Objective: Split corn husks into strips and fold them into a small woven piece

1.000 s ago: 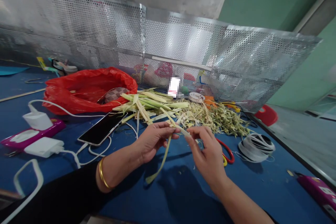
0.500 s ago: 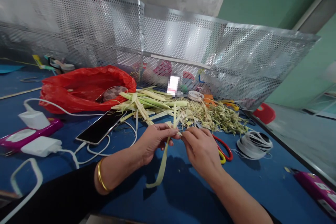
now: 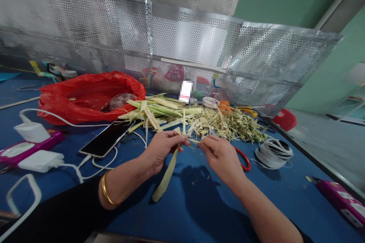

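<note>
My left hand (image 3: 164, 150) pinches a pale green leaf strip (image 3: 167, 176) between thumb and fingers. One long tail of it hangs down toward the table, and a narrow piece stands up above the fingertips. To the right, my right hand (image 3: 221, 155) grips the end of a thin strip (image 3: 194, 141) that stretches across the gap from the left fingertips. Whether these pieces are tied or only crossed is hidden by the fingers. Behind the hands lies a heap of long pale green leaves (image 3: 164, 107). Red-handled scissors (image 3: 244, 159) lie partly under my right hand.
A red plastic bag (image 3: 71, 112) stands at the left, beside a black-screened phone (image 3: 105, 138), white chargers (image 3: 42, 159) and cables. Small plant trimmings (image 3: 239, 123) are piled behind my right hand. A white string spool (image 3: 273, 154) and a purple tool (image 3: 342, 199) lie right. Perforated metal sheeting (image 3: 194, 41) closes the back.
My right hand has drawn slightly away from the left, and a thin strip now shows stretched between them. The hanging tail has shifted left. The yellow scissor handle is now hidden.
</note>
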`<state>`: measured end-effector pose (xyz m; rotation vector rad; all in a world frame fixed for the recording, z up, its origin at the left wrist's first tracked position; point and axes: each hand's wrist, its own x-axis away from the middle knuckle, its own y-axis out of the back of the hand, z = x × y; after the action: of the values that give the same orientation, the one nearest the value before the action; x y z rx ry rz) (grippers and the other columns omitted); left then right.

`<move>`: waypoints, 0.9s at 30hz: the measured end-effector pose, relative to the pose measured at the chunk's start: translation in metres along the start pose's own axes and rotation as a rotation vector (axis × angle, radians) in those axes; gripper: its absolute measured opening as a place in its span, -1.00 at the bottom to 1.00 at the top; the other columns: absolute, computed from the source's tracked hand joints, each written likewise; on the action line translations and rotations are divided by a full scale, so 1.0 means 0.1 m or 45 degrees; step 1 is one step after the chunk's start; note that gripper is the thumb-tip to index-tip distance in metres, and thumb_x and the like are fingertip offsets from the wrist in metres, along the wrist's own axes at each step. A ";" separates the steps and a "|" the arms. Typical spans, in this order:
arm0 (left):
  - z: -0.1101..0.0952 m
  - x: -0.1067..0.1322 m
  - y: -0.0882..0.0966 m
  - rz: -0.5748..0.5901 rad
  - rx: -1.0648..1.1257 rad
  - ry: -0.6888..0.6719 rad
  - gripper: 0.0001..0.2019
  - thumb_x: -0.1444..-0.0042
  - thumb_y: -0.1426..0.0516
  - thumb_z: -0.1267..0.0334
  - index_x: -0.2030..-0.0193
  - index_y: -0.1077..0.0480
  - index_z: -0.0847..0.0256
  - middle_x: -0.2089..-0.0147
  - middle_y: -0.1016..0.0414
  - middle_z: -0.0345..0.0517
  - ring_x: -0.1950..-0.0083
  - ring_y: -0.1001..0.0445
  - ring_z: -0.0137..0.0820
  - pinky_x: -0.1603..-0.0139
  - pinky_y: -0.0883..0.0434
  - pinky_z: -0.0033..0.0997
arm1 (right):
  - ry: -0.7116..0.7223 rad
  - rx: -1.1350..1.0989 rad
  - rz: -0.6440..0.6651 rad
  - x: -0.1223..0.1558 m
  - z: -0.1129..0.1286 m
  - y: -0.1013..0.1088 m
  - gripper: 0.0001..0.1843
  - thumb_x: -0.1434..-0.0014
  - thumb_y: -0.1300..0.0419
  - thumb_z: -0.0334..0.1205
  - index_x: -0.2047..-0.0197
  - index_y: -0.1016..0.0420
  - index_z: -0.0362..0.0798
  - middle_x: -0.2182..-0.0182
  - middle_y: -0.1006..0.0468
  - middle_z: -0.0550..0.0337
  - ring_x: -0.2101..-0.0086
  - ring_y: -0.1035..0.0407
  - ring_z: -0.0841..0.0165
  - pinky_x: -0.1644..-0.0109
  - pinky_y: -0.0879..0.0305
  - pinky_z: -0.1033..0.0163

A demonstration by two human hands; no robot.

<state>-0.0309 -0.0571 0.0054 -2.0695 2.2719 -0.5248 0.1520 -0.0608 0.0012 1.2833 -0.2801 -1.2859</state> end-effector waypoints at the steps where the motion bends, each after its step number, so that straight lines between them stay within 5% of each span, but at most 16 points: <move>1: 0.00 0.00 0.00 0.005 0.009 -0.012 -0.79 0.17 -0.33 0.22 0.44 -0.49 0.31 0.44 -0.53 -0.13 0.51 -0.34 -0.58 0.45 -0.26 -0.58 | -0.039 -0.121 0.021 -0.01 0.00 0.01 -0.76 -0.24 -0.05 -0.24 0.41 -0.48 -0.02 0.42 -0.49 0.20 0.38 -0.33 0.36 0.28 -0.08 0.25; 7: 0.02 0.07 -0.02 0.289 -0.059 0.060 -0.73 0.11 -0.30 0.12 0.38 -0.49 0.32 0.38 -0.53 -0.08 0.53 -0.37 -0.55 0.45 -0.30 -0.53 | -0.533 -1.122 0.137 -0.04 0.00 0.00 -0.63 -0.14 -0.13 0.08 0.35 -0.54 -0.06 0.40 -0.53 0.18 0.38 -0.33 0.36 0.35 -0.16 0.30; 12: 0.05 0.13 -0.05 0.450 -0.092 0.113 -0.61 -0.02 -0.18 -0.03 0.26 -0.51 0.30 0.40 -0.53 -0.05 0.53 -0.38 -0.51 0.46 -0.33 -0.50 | -0.738 -1.620 0.230 -0.02 0.02 -0.12 -0.68 0.03 -0.31 -0.01 0.52 -0.41 -0.10 0.60 -0.36 0.30 0.59 -0.15 0.51 0.49 -0.03 0.36; 18: 0.12 0.11 -0.06 0.369 -0.170 0.115 -0.74 0.03 -0.24 0.09 0.45 -0.45 0.29 0.53 -0.46 -0.16 0.62 -0.31 -0.57 0.56 -0.25 -0.55 | -0.753 -1.639 0.228 0.00 0.08 -0.14 -0.67 0.03 -0.30 -0.06 0.58 -0.32 -0.08 0.66 -0.28 0.33 0.58 -0.13 0.50 0.48 -0.02 0.36; 27: 0.18 0.10 -0.06 0.391 -0.290 0.087 -0.77 0.02 -0.23 0.19 0.56 -0.38 0.29 0.55 -0.46 -0.14 0.63 -0.33 -0.56 0.56 -0.21 -0.55 | -0.635 -1.381 -0.080 -0.01 0.09 -0.17 -0.69 0.01 -0.29 -0.15 0.61 -0.29 -0.07 0.66 -0.22 0.36 0.56 -0.08 0.50 0.43 -0.04 0.36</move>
<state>-0.0220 -0.0714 -0.0076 -1.7532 2.7349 -0.3383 0.1355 -0.0609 -0.0085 0.0484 0.1269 -1.4693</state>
